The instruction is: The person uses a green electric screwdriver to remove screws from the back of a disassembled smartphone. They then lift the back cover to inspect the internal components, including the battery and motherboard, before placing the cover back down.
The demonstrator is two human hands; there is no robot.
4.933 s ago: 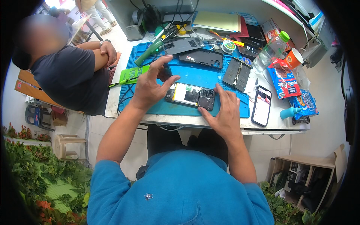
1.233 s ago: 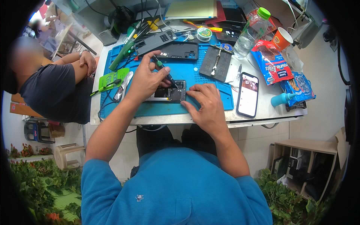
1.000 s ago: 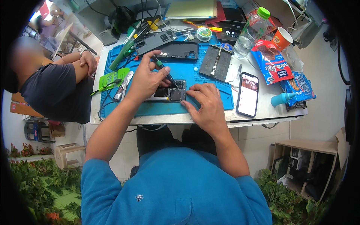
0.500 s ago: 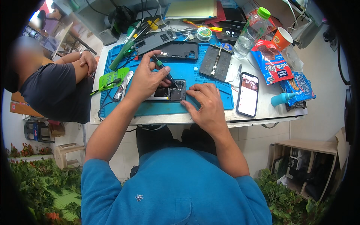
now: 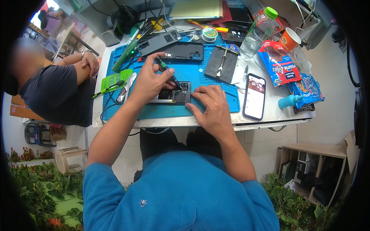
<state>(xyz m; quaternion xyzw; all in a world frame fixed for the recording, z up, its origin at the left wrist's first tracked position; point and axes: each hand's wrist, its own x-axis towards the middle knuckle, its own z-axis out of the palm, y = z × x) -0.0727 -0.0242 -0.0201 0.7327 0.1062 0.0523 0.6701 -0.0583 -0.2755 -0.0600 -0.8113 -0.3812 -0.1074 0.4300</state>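
Note:
My left hand (image 5: 155,79) is closed round a black and green screwdriver (image 5: 168,71), held at a slant. Its tip points down onto the opened phone (image 5: 182,96), near the camera end. The phone lies sideways with its inner parts bare. At its right end, my right hand (image 5: 211,104) has bent fingers and a thumb against the edge, holding it. Under the phone is a blue work mat (image 5: 154,112). Farther off on the mat lie a black phone case (image 5: 187,51), a grey phone back cover (image 5: 161,43) and a dark clamp holder (image 5: 222,64).
A lit phone (image 5: 254,97) lies at the right, near a clear bottle (image 5: 259,32), a paper cup (image 5: 290,39), snack packs (image 5: 279,63) and a teal squeeze bottle (image 5: 290,101). Tools and a solder spool (image 5: 209,35) crowd the back. A person (image 5: 58,86) sits at the left.
Both hands, the screwdriver and the opened phone stay almost where they were. The seated person at the left has shifted slightly.

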